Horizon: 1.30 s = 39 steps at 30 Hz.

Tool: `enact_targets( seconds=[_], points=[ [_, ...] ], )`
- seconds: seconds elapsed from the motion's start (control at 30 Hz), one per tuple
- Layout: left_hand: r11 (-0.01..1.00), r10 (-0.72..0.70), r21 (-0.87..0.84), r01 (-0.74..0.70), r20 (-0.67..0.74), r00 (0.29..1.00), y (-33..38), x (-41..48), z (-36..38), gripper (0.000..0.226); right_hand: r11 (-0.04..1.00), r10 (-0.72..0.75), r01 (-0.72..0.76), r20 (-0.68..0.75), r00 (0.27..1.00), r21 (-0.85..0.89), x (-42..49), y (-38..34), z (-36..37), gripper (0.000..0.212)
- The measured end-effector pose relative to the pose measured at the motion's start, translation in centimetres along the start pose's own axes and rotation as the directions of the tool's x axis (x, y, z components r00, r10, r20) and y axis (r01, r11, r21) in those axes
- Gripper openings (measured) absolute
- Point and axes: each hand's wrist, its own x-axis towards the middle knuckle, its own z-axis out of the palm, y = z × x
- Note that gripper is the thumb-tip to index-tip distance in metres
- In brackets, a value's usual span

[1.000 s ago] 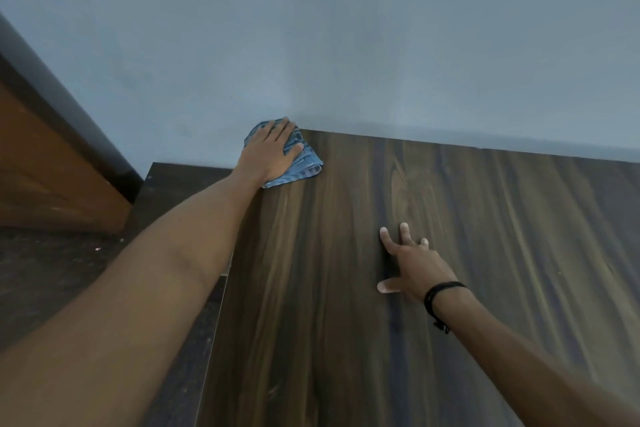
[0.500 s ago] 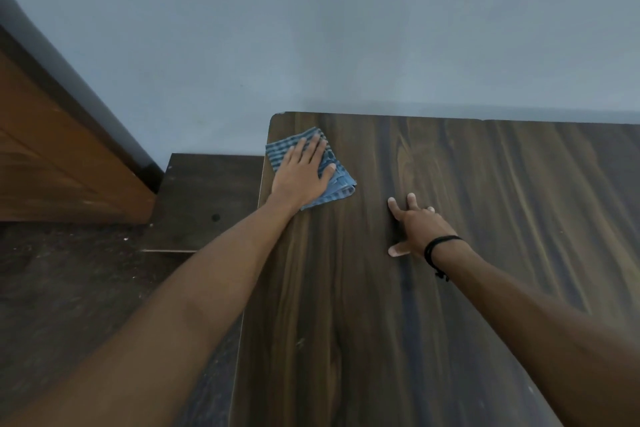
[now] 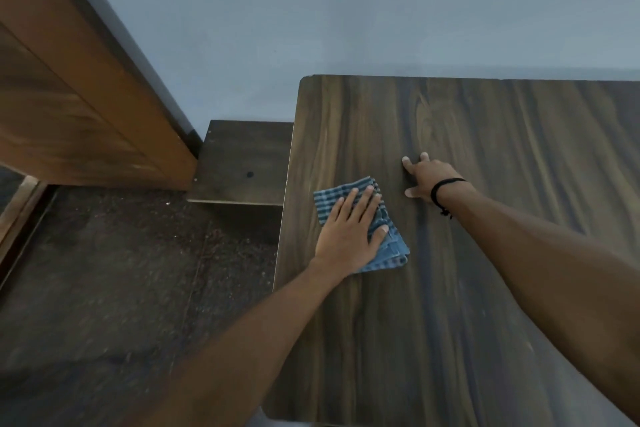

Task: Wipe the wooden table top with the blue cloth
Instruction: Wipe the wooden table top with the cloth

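The person's left hand (image 3: 349, 232) lies flat with fingers spread on the folded blue cloth (image 3: 388, 246), pressing it on the wooden table top (image 3: 485, 305) near the left edge, while the right hand (image 3: 424, 177) rests open on the bare wood just beside it, holding nothing. I judge the wiping is in the middle, because the cloth covers only a small part and much surface remains toward the right and the near side. The cloth is soft, checked and a little crumpled, and the top is smooth, dark and streaked with a rounded far corner.

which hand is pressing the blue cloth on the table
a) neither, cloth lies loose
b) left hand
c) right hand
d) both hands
b: the left hand lies flat on the blue cloth, while the right hand rests on bare table top beside it.
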Motion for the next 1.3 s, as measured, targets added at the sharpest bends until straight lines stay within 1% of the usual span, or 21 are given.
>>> enact_targets(
  seconds=[0.1, 0.2, 0.33, 0.5, 0.57, 0.63, 0.8, 0.9, 0.97, 1.1, 1.23, 1.3],
  points=[
    [0.999, 0.046, 0.008, -0.046, 0.012, 0.999, 1.4, -4.0, 0.8, 0.07, 1.0, -0.005, 0.005, -0.012, 1.0, -0.012, -1.4, -0.8, 0.8, 0.074],
    [0.995, 0.099, 0.006, -0.099, 0.006, 0.995, 3.0, -9.4, 2.0, 0.069, 0.999, -0.025, 0.025, 0.001, 1.0, -0.032, -3.0, -1.3, 1.7, 0.074],
    [0.985, 0.169, 0.032, -0.171, 0.041, 0.985, 4.1, -16.9, 3.5, 0.068, 0.995, -0.051, 0.053, 0.027, 0.998, -0.083, -5.1, -1.5, 2.7, 0.076],
    [0.972, 0.217, 0.076, -0.223, 0.078, 0.973, 4.2, -20.9, 3.8, 0.067, 0.991, -0.088, 0.091, 0.036, 0.996, -0.095, -7.6, -1.6, 4.0, 0.078],
    [0.963, 0.251, 0.071, -0.258, 0.093, 0.963, 4.8, -22.2, 4.2, 0.066, 0.991, -0.097, 0.1, 0.03, 0.995, -0.094, -8.7, -1.6, 4.8, 0.077],
    [0.963, 0.256, 0.062, -0.262, 0.102, 0.961, 5.1, -23.1, 4.4, 0.066, 0.99, -0.109, 0.11, 0.025, 0.994, -0.088, -9.5, -1.6, 5.7, 0.076],
    [0.975, 0.208, 0.05, -0.216, 0.125, 0.97, 5.0, -21.1, 3.6, 0.066, 0.99, -0.129, 0.132, 0.039, 0.991, -0.058, -10.6, -1.3, 6.6, 0.078],
    [0.982, 0.175, 0.049, -0.181, 0.109, 0.979, 5.0, -18.5, 3.3, 0.067, 0.99, -0.133, 0.134, 0.04, 0.99, -0.029, -11.0, -1.4, 7.1, 0.077],
    [0.987, 0.152, 0.047, -0.157, 0.087, 0.984, 4.7, -16.2, 3.0, 0.068, 0.989, -0.147, 0.148, 0.05, 0.988, -0.024, -11.0, -1.2, 7.1, 0.079],
    [0.986, 0.155, 0.057, -0.159, 0.072, 0.985, 3.4, -11.6, 2.1, 0.069, 0.985, -0.172, 0.174, 0.075, 0.982, -0.014, -10.4, 0.2, 6.0, 0.095],
    [0.982, 0.179, 0.049, -0.181, 0.052, 0.982, 1.6, -6.9, 1.3, 0.069, 0.993, -0.081, 0.076, 0.051, 0.995, 0.088, -8.9, 2.5, 5.4, 0.119],
    [0.983, 0.179, 0.043, -0.18, 0.032, 0.983, 0.6, -4.1, 0.7, 0.069, 0.995, -0.051, 0.047, 0.051, 0.997, 0.086, -7.5, 3.4, 4.6, 0.125]
  ],
)
